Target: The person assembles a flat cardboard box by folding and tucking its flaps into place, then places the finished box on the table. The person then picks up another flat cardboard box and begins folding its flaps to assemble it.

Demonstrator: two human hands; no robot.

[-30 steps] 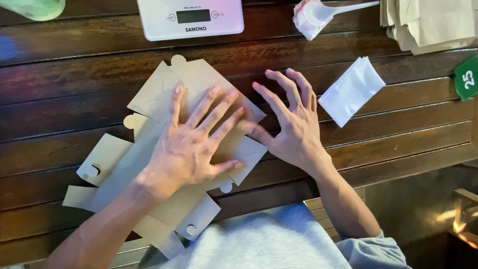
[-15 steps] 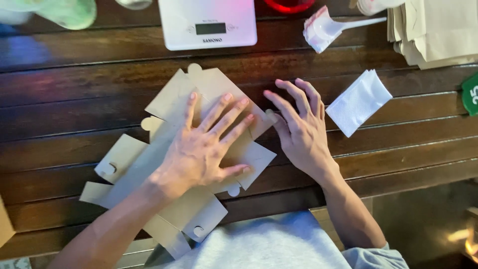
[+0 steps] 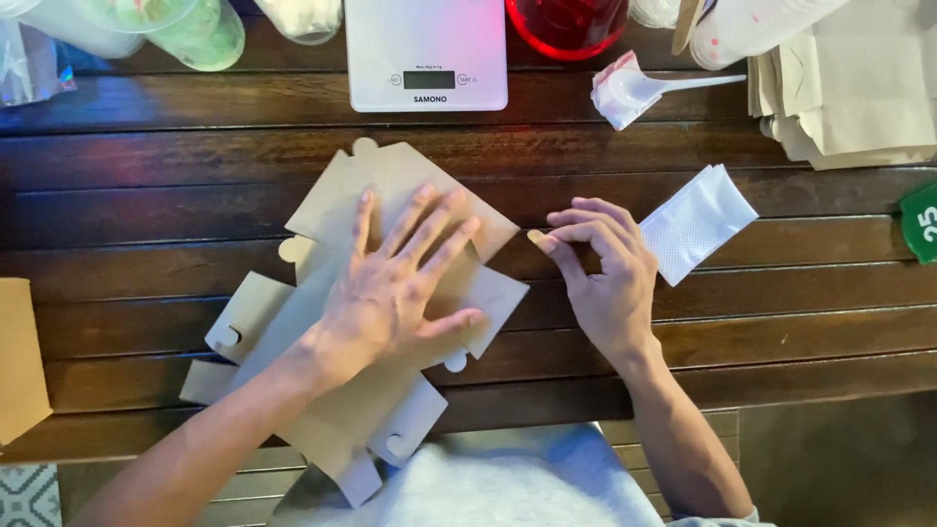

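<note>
Cardboard blank (image 3: 322,322), brown, flat and die-cut with rounded tabs and slotted flaps, lay diagonally across the dark wooden bench (image 3: 146,176), its lower end overhanging the near edge. My left hand (image 3: 395,288) lay palm down on its middle, fingers spread wide, pressing the sheet flat. My right hand (image 3: 605,268) rested on the planks just beside the blank's right corner, fingers curled inward, thumb tip nearest the card; whether it touched the edge I could not tell. A white, finely textured packet (image 3: 698,222) lay just beyond that hand. A white digital scale (image 3: 427,54) stood at the far side, with a white plastic spoon (image 3: 644,86) to its right and a stack of tan paper bags (image 3: 859,88) at the far right corner.
</note>
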